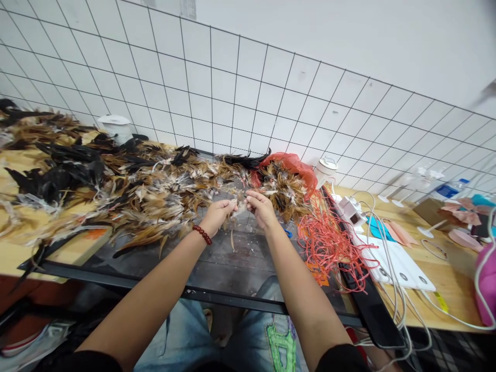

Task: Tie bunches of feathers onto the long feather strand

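We hold both hands close together above the dark surface (248, 263), with only a narrow gap between them. Our left hand (221, 214) pinches, its thumb pressed against bent fingers, on a wispy pale feather (241, 208). Our right hand (261, 207) grips too, thumb and fingertips closed at the other side of that feather, which sits right between the two hands; its fine ends are too small for us to make out. Around our left wrist we see a dark red bead bracelet (202, 235).

Just below the hands a loose feather (232, 241) lies on the surface. Left of our left hand spreads a wide heap of brown feathers (166, 199), and well beyond it, farther left, are black feathers (58, 181) and a white tub (117, 130). Beyond our right hand and to its right, a feather bundle (287, 194) rests against a red plastic bag (291, 164), with a lidded white container (326, 169) behind. To the right of our right forearm we have a tangle of red string (329, 232); near that forearm, a small blue piece (288, 233) shows. Ahead of both hands stands a black wire grid (211, 68).
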Tool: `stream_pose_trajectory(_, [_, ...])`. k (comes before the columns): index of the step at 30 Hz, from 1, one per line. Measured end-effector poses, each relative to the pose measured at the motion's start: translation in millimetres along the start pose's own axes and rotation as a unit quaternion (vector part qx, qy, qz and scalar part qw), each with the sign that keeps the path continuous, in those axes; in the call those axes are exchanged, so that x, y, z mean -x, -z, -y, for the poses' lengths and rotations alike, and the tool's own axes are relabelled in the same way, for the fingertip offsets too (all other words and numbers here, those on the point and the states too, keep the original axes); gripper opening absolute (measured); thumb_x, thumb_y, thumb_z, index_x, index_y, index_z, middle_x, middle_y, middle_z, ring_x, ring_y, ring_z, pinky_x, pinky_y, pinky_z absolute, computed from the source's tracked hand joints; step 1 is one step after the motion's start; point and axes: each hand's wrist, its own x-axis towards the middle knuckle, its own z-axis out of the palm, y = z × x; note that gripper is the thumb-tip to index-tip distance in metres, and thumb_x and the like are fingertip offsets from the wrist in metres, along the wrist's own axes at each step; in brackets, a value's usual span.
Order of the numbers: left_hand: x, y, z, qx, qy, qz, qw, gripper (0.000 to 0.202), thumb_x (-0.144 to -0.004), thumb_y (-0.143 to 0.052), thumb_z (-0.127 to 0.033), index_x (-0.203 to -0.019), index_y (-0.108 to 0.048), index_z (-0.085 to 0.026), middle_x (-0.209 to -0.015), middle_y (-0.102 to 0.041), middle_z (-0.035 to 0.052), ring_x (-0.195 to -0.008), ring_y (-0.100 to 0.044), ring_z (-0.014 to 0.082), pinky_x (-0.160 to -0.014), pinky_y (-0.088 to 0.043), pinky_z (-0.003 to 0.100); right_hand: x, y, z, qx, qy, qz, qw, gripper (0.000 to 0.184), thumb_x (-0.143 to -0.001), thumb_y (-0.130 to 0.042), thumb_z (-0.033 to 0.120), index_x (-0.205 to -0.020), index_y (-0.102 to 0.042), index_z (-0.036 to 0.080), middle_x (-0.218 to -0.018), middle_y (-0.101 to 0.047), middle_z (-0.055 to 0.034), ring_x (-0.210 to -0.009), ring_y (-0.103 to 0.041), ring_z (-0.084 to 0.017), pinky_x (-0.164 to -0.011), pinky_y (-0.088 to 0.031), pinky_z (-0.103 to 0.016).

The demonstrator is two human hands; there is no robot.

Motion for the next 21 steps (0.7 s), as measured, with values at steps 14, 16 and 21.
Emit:
stream_pose_trajectory(14, [-0.4,0.7,-6.1,0.102,-0.033,-0.023,0.994,0.027,-0.061,-0.075,-0.041,-0.059,-0.065,-0.016,-0.062,-0.058,0.0016,-0.061,-0.049,0.0133,-0.061,-0.039,0.024,-1.4,-2.8,-6.2,-0.002,-0.084,0.031,0.996,0.045,-0.062,-0.076,0.055,-0.088,-0.066,0.019,-0.077,-0.065,0.0017,-0.05,-0.051,-0.005,-0.043,-0.036,-0.017])
stream_pose_trajectory(16, [0.0,0.4,-6.2,0.09,-0.039,-0.013,0.995,0.027,-0.062,-0.074,-0.041,-0.059,-0.065,-0.016,-0.063,-0.058,0.0018,-0.063,-0.05,0.0136,-0.062,-0.039,0.025,0.3,-5.0,-3.8,-0.027,-0.064,0.046,0.997,0.044,-0.063,-0.077,0.052,-0.09,-0.067,0.019,-0.072,-0.063,0.0028,-0.05,-0.051,-0.004,-0.044,-0.037,-0.016])
stream_pose_trajectory(21, [3.0,-2.5,-6.1,0.041,-0.044,0.024,0.998,0.026,-0.064,-0.073,-0.041,-0.059,-0.066,-0.016,-0.063,-0.061,0.0021,-0.065,-0.051,0.0145,-0.067,-0.039,0.026,1.6,-6.8,-0.6,-0.025,-0.04,0.044,0.998,0.032,-0.064,-0.08,0.038,-0.085,-0.068,0.017,-0.056,-0.058,0.0048,-0.046,-0.047,-0.005,-0.046,-0.041,-0.016])
